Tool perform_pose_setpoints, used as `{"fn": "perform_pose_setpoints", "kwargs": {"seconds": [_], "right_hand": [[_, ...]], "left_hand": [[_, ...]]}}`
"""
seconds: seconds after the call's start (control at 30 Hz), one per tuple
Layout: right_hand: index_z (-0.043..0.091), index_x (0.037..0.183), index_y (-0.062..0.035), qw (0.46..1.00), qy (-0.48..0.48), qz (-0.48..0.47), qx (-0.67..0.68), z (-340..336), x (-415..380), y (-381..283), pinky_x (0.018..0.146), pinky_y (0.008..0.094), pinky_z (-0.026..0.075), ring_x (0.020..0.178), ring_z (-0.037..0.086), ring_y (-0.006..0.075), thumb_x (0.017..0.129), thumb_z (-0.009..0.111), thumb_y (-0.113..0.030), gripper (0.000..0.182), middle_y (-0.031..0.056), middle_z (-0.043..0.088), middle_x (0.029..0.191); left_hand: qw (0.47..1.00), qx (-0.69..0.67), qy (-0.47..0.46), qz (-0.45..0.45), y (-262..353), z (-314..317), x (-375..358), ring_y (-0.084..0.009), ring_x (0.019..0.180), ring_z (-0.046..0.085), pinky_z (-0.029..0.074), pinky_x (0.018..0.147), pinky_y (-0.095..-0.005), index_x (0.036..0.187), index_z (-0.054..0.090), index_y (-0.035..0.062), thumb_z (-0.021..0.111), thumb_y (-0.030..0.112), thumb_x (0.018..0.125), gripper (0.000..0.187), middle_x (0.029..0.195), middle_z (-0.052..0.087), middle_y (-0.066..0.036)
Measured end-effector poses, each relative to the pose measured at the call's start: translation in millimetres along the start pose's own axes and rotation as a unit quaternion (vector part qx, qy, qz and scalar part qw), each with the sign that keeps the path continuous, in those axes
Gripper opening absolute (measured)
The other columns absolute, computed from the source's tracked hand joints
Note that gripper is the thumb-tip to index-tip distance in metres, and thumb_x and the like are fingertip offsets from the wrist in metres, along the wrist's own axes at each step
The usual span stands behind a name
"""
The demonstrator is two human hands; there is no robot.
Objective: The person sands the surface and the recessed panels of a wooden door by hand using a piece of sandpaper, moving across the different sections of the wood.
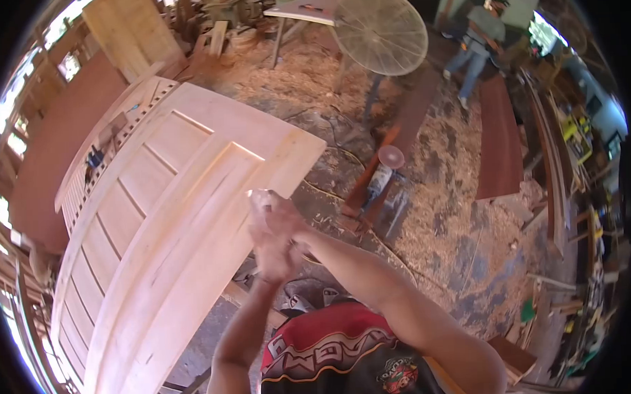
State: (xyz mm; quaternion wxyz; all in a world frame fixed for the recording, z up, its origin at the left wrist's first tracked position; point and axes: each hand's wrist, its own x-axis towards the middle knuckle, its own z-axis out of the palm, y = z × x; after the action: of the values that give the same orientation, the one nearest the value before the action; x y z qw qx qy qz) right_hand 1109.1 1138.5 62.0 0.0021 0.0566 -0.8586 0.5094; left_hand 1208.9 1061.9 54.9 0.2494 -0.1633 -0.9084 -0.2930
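Observation:
A pale wooden panelled door (184,222) lies at a slant on the left, its grooves and raised panels facing up. Over its near right edge my two hands are close together and blurred. My right hand (280,213) is uppermost, closed round something small and whitish at its fingertips that I cannot make out. Just below it and touching it is my left hand (274,257), whose fingers are smeared by motion, so what they hold is unclear.
Behind the door stands a slatted wooden piece (72,195). A power tool with a round disc (390,157) rests on dark boards at centre right. Shavings and cords cover the floor. A mesh dish (380,31) and a person (478,42) are farther back.

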Motion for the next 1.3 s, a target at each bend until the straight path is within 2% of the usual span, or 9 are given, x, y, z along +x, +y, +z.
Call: {"fn": "perform_pose_setpoints", "kwargs": {"seconds": [0.13,0.27,0.43,0.47,0.57,0.63,0.77,0.97,1.3], "right_hand": [[0.062,0.128,-0.0033,0.977,-0.160,-0.012,-0.142,-1,10,-24,0.087,0.0502,0.058,0.102,0.071,0.0441,0.097,0.054,-0.023,0.037,0.0255,0.072,0.111],[0.064,0.130,-0.0149,0.894,-0.231,-0.232,-0.305,77,4,-2,0.082,0.0471,0.059,0.092,0.073,0.0343,0.096,0.057,-0.020,0.035,0.0147,0.072,0.104],[0.061,0.129,-0.0059,0.807,-0.291,-0.420,-0.296,80,-5,34,0.100,0.0384,0.054,0.120,0.064,0.0287,0.100,0.057,-0.020,0.032,0.0170,0.068,0.120],[0.061,0.128,-0.0033,0.801,-0.284,-0.449,-0.275,86,-1,55,0.100,0.0373,0.054,0.124,0.063,0.0278,0.101,0.058,-0.022,0.033,0.0177,0.067,0.124],[0.057,0.135,-0.0004,0.851,-0.423,-0.150,-0.271,49,4,-48,0.112,0.0357,0.047,0.135,0.054,0.0276,0.099,0.062,-0.024,0.043,0.0225,0.062,0.133],[0.054,0.141,-0.0006,0.894,-0.429,-0.125,-0.034,87,1,-10,0.114,0.0393,0.045,0.136,0.053,0.0271,0.096,0.062,-0.023,0.050,0.0225,0.057,0.142],[0.057,0.140,-0.0106,0.830,-0.432,-0.245,-0.253,103,48,-9,0.112,0.0484,0.045,0.132,0.056,0.0322,0.096,0.059,-0.023,0.046,0.0167,0.058,0.143],[0.063,0.131,-0.0169,0.782,-0.269,-0.392,-0.403,35,218,21,0.102,0.0506,0.051,0.116,0.065,0.0352,0.088,0.054,-0.004,0.046,0.0102,0.066,0.131],[0.065,0.132,-0.0145,0.665,-0.303,-0.612,-0.303,77,405,51,0.101,0.0522,0.048,0.129,0.054,0.0287,0.093,0.065,-0.019,0.039,0.0054,0.062,0.140]], "left_hand": [[0.986,0.140,0.083,-0.036,-5,-21,18,-0.0471,0.136,0.045,0.038,0.110,-0.0567,0.133,0.059,-0.0019,0.066,0.037,0.089,0.058,0.149,0.047,-0.028],[0.934,-0.309,-0.053,0.172,107,-46,21,-0.0401,0.099,0.068,0.051,0.096,-0.0501,0.103,0.073,0.0069,0.066,0.046,0.092,0.042,0.102,0.072,-0.019],[0.940,-0.047,-0.316,-0.117,-58,-91,45,-0.0373,0.111,0.065,0.041,0.106,-0.0563,0.107,0.072,0.0040,0.063,0.053,0.095,0.051,0.110,0.071,-0.018],[0.970,0.059,-0.196,-0.128,-100,-81,16,-0.0363,0.119,0.060,0.039,0.108,-0.0544,0.107,0.072,0.0047,0.063,0.052,0.095,0.050,0.118,0.068,-0.018],[0.986,0.039,0.034,-0.159,-109,-57,5,-0.0374,0.136,0.045,0.030,0.114,-0.0565,0.109,0.072,0.0049,0.063,0.050,0.094,0.049,0.133,0.060,-0.020],[0.991,-0.047,-0.061,-0.113,-46,-64,19,-0.0374,0.131,0.052,0.031,0.115,-0.0579,0.119,0.069,0.0050,0.062,0.051,0.094,0.053,0.125,0.066,-0.022],[0.973,-0.217,-0.066,0.048,-32,-64,25,-0.0381,0.137,0.051,0.033,0.118,-0.0558,0.138,0.061,0.0058,0.061,0.051,0.098,0.060,0.141,0.061,-0.021],[0.854,0.125,0.003,-0.505,-186,-74,-54,-0.0391,0.153,0.030,0.020,0.125,-0.0561,0.152,0.049,0.0076,0.065,0.050,0.097,0.072,0.163,0.038,-0.020],[0.703,0.305,0.082,-0.638,-194,-12,-15,-0.0379,0.154,0.029,0.016,0.126,-0.0569,0.152,0.051,0.0143,0.062,0.057,0.094,0.073,0.164,0.039,-0.017]]}}
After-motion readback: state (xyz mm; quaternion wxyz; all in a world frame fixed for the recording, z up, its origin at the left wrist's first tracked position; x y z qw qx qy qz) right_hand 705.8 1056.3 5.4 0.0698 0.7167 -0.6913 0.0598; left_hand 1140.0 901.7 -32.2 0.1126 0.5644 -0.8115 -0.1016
